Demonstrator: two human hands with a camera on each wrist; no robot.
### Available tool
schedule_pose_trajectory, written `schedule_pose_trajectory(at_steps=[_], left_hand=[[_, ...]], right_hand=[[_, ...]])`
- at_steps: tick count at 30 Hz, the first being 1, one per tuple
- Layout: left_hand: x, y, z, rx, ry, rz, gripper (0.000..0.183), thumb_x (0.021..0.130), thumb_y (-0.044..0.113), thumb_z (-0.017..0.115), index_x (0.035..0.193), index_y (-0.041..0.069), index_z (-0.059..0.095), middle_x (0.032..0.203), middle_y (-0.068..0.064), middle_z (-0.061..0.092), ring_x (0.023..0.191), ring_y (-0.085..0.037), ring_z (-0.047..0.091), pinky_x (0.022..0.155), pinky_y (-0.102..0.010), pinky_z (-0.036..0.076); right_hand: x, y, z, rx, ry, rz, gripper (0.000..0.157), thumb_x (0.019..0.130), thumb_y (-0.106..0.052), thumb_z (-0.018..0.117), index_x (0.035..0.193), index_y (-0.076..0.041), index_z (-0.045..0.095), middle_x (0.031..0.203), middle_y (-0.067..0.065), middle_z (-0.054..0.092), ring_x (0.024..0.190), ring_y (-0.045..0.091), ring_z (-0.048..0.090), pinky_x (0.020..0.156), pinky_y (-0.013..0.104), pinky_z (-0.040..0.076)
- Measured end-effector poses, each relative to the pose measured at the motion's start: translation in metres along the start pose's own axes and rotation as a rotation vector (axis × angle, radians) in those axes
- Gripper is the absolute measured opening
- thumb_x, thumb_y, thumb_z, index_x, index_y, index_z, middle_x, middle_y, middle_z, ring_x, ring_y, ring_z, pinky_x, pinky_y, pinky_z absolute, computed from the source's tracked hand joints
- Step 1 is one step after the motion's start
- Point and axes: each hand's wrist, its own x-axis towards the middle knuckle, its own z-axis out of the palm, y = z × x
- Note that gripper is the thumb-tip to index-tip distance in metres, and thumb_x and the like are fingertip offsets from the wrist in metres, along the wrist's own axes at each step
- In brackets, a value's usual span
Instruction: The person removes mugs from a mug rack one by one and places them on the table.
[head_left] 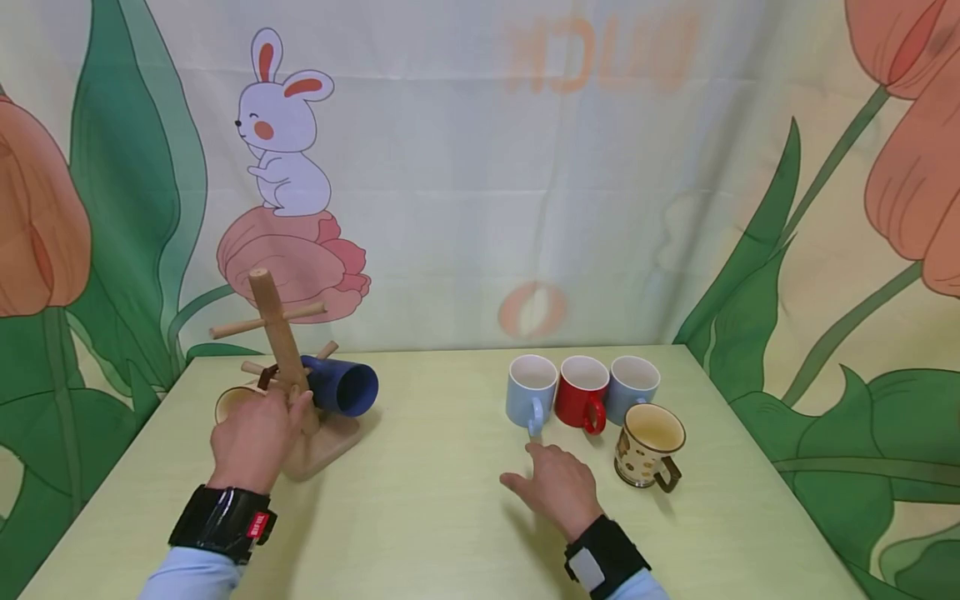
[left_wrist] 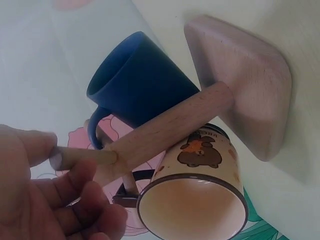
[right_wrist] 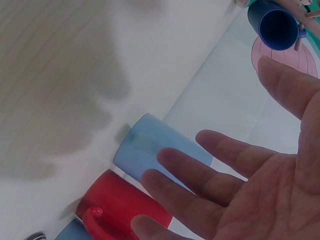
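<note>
My left hand [head_left: 255, 437] is at the wooden mug tree [head_left: 279, 337], its thumb and index finger pinching the end of a peg [left_wrist: 82, 157]. A dark blue mug [left_wrist: 145, 82] hangs sideways from the tree by its handle. On another peg hangs a cream mug with a brown rim and a bear picture [left_wrist: 212, 162]; in the head view my hand hides most of it. My right hand [head_left: 555, 490] reaches forward with fingers spread and holds nothing. Just beyond its fingertips stands a light blue mug [head_left: 527, 400], its handle towards me.
A red mug [head_left: 576, 400] and a second light blue mug [head_left: 626, 398] stand upright in a row beside the first. In front of them at the right is a patterned cream mug [head_left: 636, 457] with a brown handle. A printed cloth [head_left: 450, 183] hangs behind the table [head_left: 420, 500].
</note>
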Motion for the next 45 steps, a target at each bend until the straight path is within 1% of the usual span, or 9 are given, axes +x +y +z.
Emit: schedule_pose_trajectory(at_steps=[4,6,11,13,18,25,32,39,45], left_hand=[[0.002,0.004,0.002,0.023,-0.074,-0.025,0.050,0.105,0.037,0.044,0.092,-0.008,0.061,0.064,-0.013,0.052,0.056,-0.030,0.055,0.042,-0.044,0.048],[0.003,0.006,0.004,0.067,-0.092,-0.002,0.047,0.106,0.034,0.043,0.088,-0.006,0.062,0.062,-0.013,0.051,0.055,-0.029,0.054,0.041,-0.042,0.047],[0.005,0.011,0.007,0.078,-0.118,-0.024,0.053,0.107,0.034,0.037,0.080,-0.004,0.063,0.062,-0.013,0.051,0.056,-0.030,0.054,0.041,-0.042,0.047],[0.005,0.013,0.010,0.067,-0.098,-0.035,0.055,0.107,0.035,0.037,0.077,-0.003,0.063,0.060,-0.013,0.051,0.055,-0.030,0.054,0.041,-0.041,0.046],[0.006,0.022,0.016,0.098,-0.005,0.058,0.047,0.105,0.034,0.048,0.078,-0.002,0.062,0.054,-0.008,0.046,0.048,-0.027,0.049,0.038,-0.036,0.041],[0.008,0.029,0.020,0.099,0.071,0.110,0.051,0.103,0.035,0.053,0.068,-0.002,0.058,0.050,-0.008,0.044,0.044,-0.027,0.049,0.038,-0.037,0.040],[0.011,0.025,0.011,0.036,-0.019,0.043,0.055,0.102,0.048,0.048,0.086,-0.001,0.065,0.058,-0.009,0.053,0.055,-0.032,0.058,0.043,-0.042,0.045],[0.014,0.002,-0.003,-0.007,0.048,0.020,0.062,0.101,0.051,0.050,0.102,-0.009,0.064,0.079,-0.024,0.060,0.069,-0.043,0.062,0.045,-0.051,0.048],[0.020,-0.017,-0.014,-0.011,0.081,0.004,0.050,0.100,0.036,0.058,0.112,-0.012,0.055,0.094,-0.031,0.053,0.083,-0.050,0.057,0.052,-0.061,0.049]], right_hand=[[-0.001,0.001,0.000,0.005,-0.011,0.008,0.061,0.085,-0.049,0.074,0.126,-0.005,0.065,0.107,0.015,0.066,0.098,0.033,0.063,0.084,0.053,0.050],[-0.001,0.002,0.000,0.009,-0.009,0.007,0.061,0.085,-0.049,0.073,0.125,-0.005,0.065,0.107,0.015,0.066,0.099,0.033,0.063,0.084,0.052,0.050],[-0.003,0.005,0.001,0.016,0.012,-0.004,0.059,0.085,-0.049,0.073,0.123,-0.005,0.066,0.102,0.013,0.066,0.097,0.032,0.063,0.081,0.051,0.051],[-0.003,0.006,0.001,0.019,0.019,-0.009,0.058,0.085,-0.049,0.073,0.122,-0.005,0.066,0.101,0.013,0.066,0.096,0.032,0.063,0.080,0.050,0.051],[-0.004,0.006,0.003,0.030,0.017,-0.011,0.058,0.085,-0.049,0.073,0.123,-0.004,0.066,0.103,0.014,0.067,0.099,0.033,0.063,0.082,0.051,0.050],[-0.004,0.006,0.003,0.030,0.001,0.008,0.059,0.086,-0.049,0.073,0.125,-0.005,0.066,0.107,0.015,0.067,0.102,0.034,0.063,0.084,0.052,0.050],[-0.003,0.007,0.004,0.039,-0.027,0.037,0.060,0.086,-0.049,0.072,0.125,-0.004,0.065,0.110,0.015,0.067,0.106,0.034,0.062,0.088,0.054,0.049],[-0.003,0.008,0.004,0.044,-0.034,0.041,0.059,0.086,-0.048,0.072,0.125,-0.005,0.065,0.112,0.016,0.067,0.107,0.035,0.062,0.089,0.055,0.049],[-0.002,0.008,0.004,0.050,-0.044,0.038,0.059,0.087,-0.048,0.072,0.126,-0.004,0.065,0.115,0.017,0.066,0.111,0.036,0.061,0.091,0.055,0.048]])
